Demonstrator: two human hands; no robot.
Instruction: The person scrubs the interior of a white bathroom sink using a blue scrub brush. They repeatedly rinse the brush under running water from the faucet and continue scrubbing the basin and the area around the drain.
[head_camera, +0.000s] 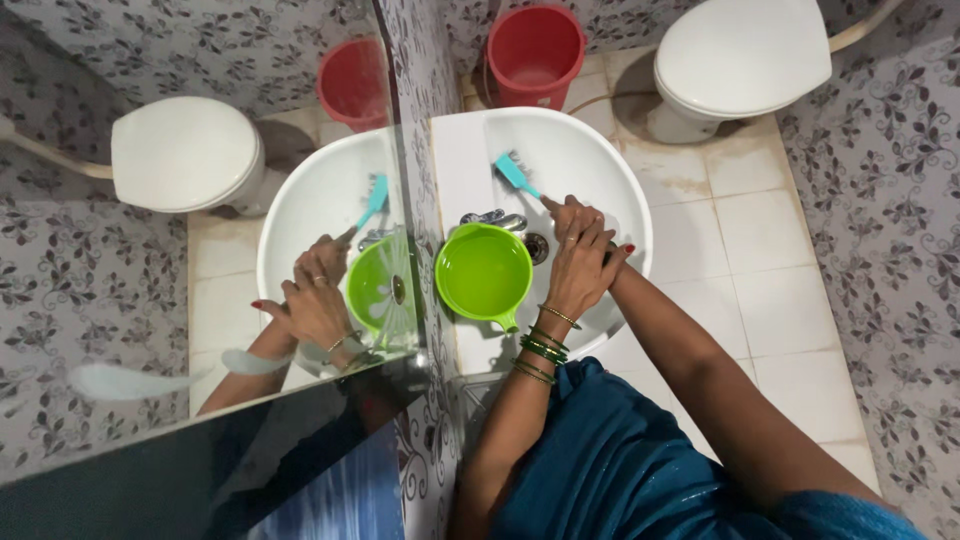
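Observation:
My left hand (578, 262), with green and gold bangles at the wrist, is over a white wash basin (600, 160) and grips the handle of a teal brush (516, 174). The bristle head rests on the inner wall of the basin. My right hand (622, 252) reaches in from the right and lies mostly under the left one; only a red-nailed finger shows, so its hold is hidden. A round green plastic mug (484, 273) holding water stands in the basin just left of my hands, beside the metal tap (495, 218).
A mirror (200, 250) on the left wall reflects the basin, the hands and a toilet. A red bucket (535, 52) stands on the tiled floor beyond the basin. A white toilet (740, 55) with a shut lid is at the upper right.

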